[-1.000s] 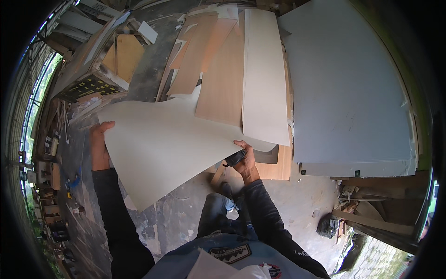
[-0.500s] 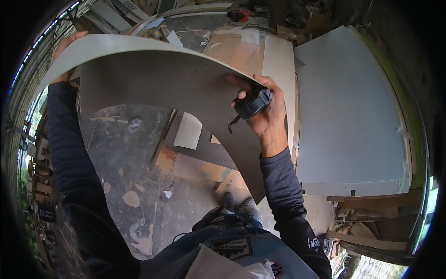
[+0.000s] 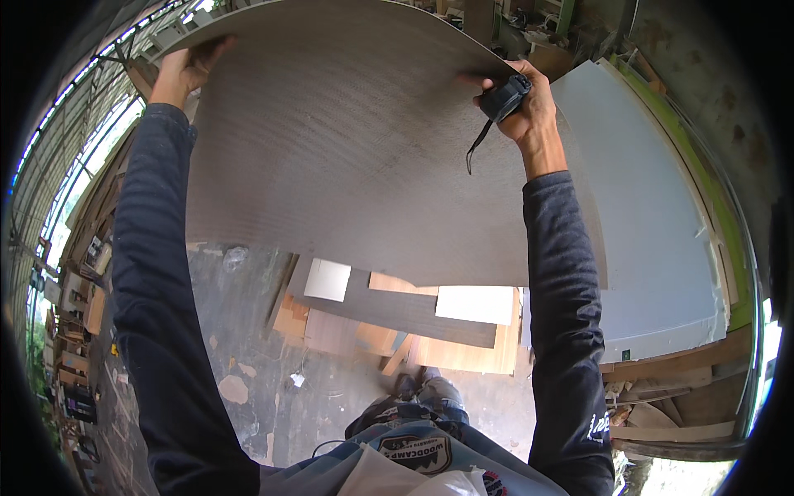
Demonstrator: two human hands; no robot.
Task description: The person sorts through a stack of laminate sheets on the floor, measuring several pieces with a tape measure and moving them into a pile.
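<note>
A large, thin, bendy laminate sheet (image 3: 356,157), grey-brown on the face toward me, hangs from both of my raised hands. My left hand (image 3: 184,74) is closed on its upper left edge, with the fingertips blurred over the brown face. At the upper right edge my right hand (image 3: 538,107) pinches the sheet and also keeps a black tape measure (image 3: 504,99) in its palm. A dark wrist strap dangles from the tape measure. The sheet's lower edge hangs above boards on the floor, and its far face is hidden.
Wooden boards (image 3: 463,355) and white offcuts (image 3: 328,279) lie on the concrete floor (image 3: 240,331) ahead of my feet. A big pale blue-grey panel (image 3: 662,223) lies at the right. Scrap timber (image 3: 670,405) is piled at the lower right; shelving stands far left.
Both hands have moved up and away from me, the left one also rightward. The sheet has risen and opened out, so its brown face now shows broadly. More floor boards are visible.
</note>
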